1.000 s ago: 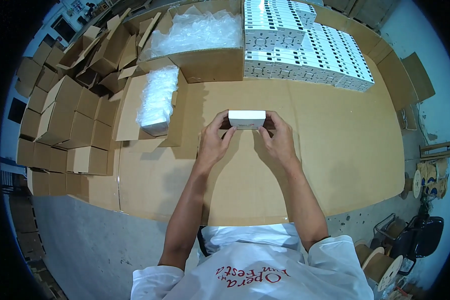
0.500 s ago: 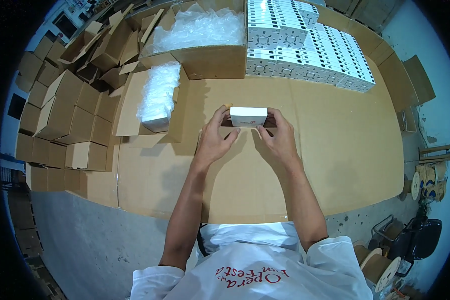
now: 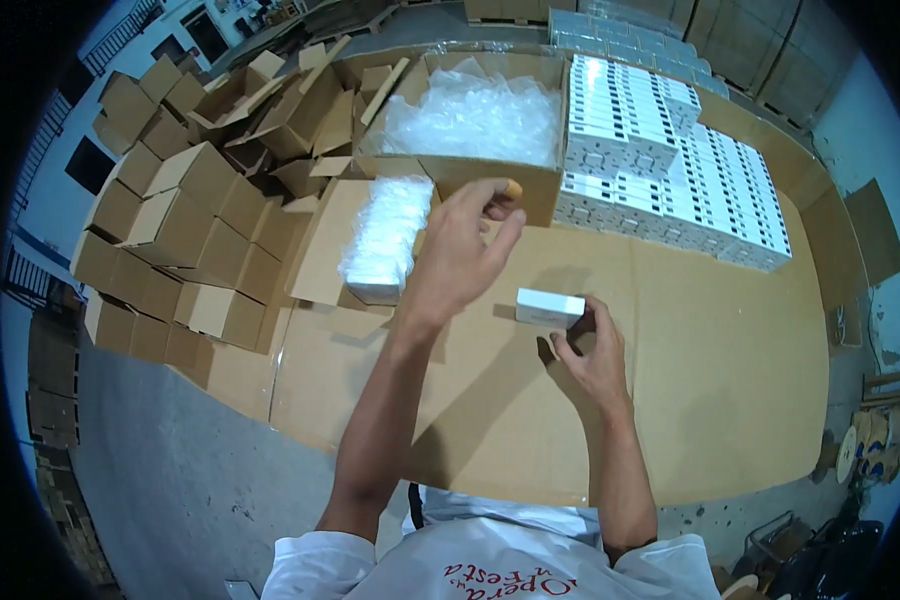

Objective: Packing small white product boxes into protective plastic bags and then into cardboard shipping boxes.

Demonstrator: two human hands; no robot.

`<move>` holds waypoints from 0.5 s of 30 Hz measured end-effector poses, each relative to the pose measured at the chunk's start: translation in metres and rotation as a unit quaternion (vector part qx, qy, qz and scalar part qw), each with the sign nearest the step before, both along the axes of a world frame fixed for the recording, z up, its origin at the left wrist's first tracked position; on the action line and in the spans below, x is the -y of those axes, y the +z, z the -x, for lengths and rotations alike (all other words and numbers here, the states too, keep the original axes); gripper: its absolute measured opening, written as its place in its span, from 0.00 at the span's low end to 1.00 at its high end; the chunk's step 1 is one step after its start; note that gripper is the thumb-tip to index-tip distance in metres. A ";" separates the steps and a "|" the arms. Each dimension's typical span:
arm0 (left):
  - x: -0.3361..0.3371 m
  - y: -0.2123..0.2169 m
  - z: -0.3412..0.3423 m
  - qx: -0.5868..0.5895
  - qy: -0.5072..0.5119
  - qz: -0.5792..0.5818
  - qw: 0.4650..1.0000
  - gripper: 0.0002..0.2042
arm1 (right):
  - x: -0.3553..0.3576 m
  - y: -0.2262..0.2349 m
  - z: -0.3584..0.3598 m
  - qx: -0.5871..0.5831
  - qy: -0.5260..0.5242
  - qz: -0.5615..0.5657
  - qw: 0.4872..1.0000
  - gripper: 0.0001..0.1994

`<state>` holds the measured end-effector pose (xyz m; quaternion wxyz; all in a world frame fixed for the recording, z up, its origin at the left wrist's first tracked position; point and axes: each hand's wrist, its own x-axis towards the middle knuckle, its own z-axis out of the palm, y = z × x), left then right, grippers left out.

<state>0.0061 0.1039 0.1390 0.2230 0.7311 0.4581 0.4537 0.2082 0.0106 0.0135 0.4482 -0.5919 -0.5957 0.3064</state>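
Note:
A small white box is held at its right end by my right hand, thumb in front and fingers behind, over the middle of the cardboard-covered table. My left hand is raised, its fingers apart and holding nothing. It hovers in front of a large carton heaped with clear bubble wrap bags. Left of that hand, an open cardboard box contains a row of white boxes in bubble wrap.
Stacked white boxes with dark square marks fill the far right. Several brown cardboard boxes are piled along the left, with opened ones behind. Raised cardboard borders the table's right side.
My left hand has let go of the white box and moved up toward the bubble wrap carton. My right hand keeps the box. The whole view has shifted.

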 end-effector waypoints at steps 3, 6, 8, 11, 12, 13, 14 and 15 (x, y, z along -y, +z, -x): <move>-0.063 0.026 0.000 -0.048 0.029 0.004 0.998 0.13 | -0.006 0.008 -0.007 0.002 0.011 0.004 1.000 0.31; -0.137 0.045 0.020 -0.128 0.067 -0.036 0.989 0.15 | -0.016 0.027 -0.010 -0.003 0.031 0.017 0.999 0.33; -0.194 0.043 0.034 -0.174 0.060 -0.028 0.983 0.17 | -0.020 0.032 -0.015 -0.004 0.032 0.027 0.999 0.34; -0.247 0.035 0.047 -0.287 0.012 -0.002 0.958 0.24 | -0.024 0.038 -0.024 -0.002 0.045 0.038 0.998 0.40; -0.257 0.030 0.046 -0.349 -0.030 0.013 0.936 0.28 | -0.026 0.037 -0.027 -0.003 0.043 0.040 0.998 0.40; -0.266 0.023 0.044 -0.366 -0.047 0.040 0.928 0.32 | -0.027 0.036 -0.029 -0.010 0.046 0.036 0.998 0.40; -0.274 0.018 0.042 -0.367 -0.050 0.041 0.928 0.32 | -0.030 0.036 -0.031 -0.016 0.047 0.033 0.998 0.41; -0.282 0.013 0.041 -0.394 -0.072 0.045 0.915 0.32 | -0.033 0.035 -0.033 -0.016 0.046 0.034 0.998 0.41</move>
